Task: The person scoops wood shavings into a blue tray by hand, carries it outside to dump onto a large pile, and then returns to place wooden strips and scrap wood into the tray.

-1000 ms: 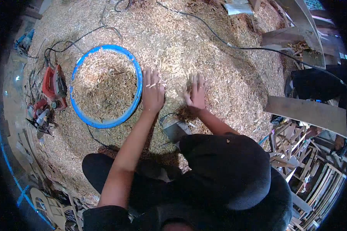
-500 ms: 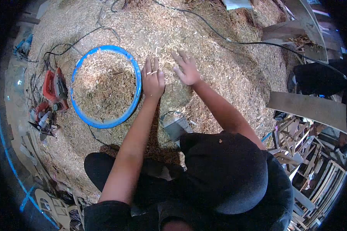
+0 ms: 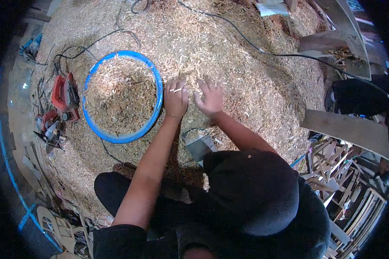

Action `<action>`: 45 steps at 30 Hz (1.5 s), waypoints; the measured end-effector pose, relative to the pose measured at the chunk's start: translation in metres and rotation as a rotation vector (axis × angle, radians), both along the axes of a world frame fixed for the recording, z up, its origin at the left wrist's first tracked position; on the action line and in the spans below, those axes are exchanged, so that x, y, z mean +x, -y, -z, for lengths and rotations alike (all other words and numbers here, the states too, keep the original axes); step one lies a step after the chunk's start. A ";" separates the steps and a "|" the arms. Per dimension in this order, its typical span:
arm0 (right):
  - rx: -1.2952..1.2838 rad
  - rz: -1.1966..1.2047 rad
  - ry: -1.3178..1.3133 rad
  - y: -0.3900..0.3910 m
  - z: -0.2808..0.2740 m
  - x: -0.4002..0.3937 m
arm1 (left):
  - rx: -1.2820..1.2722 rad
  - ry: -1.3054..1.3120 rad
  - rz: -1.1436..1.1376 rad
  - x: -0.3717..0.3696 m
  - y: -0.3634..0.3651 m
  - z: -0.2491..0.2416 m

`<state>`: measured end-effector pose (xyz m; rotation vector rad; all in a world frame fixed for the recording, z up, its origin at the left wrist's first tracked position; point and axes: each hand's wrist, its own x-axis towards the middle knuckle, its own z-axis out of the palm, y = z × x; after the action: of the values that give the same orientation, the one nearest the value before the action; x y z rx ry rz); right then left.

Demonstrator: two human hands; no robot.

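Both of my hands are down among the pale wood shavings (image 3: 242, 73) that cover the ground. My left hand (image 3: 176, 101) lies just right of the blue basin (image 3: 125, 139), its fingers stretched forward into the shavings and a few chips on top of them. To its right, my right hand (image 3: 211, 100) rests with fingers spread, its thumb side facing the left hand; loose shavings lie at its fingertips. The basin is heaped with shavings, paler toward its upper left. Neither hand grips a tool.
A red power tool (image 3: 65, 97) and another tool (image 3: 49, 127) lie left of the basin, with tangled cords. A black cable (image 3: 285, 55) crosses the upper right. A grey box-like piece (image 3: 201, 146) sits by my knees. Boards (image 3: 348, 129) and scrap wood (image 3: 333, 164) are at right.
Both hands have drawn back toward me across the shavings, the right one farther. The right hand's fingers now rest lower in the pile. The view has shifted slightly.
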<state>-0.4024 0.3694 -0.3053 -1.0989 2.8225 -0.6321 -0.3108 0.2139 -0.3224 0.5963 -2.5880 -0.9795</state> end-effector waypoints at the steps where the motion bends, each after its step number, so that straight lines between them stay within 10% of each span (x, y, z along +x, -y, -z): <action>1: -0.026 0.009 0.003 0.000 0.003 0.000 | -0.039 -0.063 -0.015 -0.001 -0.002 0.001; 14: -0.307 -0.029 0.067 0.030 0.002 0.008 | -0.045 -0.183 -0.203 -0.001 -0.004 0.001; 30: -0.699 -0.385 0.181 0.197 -0.086 0.019 | -0.322 -0.254 -0.532 0.042 0.111 -0.140; 45: -0.341 -0.709 -0.046 0.264 -0.075 0.075 | 0.014 -0.098 -0.646 0.146 0.163 -0.071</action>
<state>-0.3270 0.1057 -0.2304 -2.0293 2.1374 -1.0097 -0.1647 0.0509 -0.2510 1.2447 -2.0726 -0.7738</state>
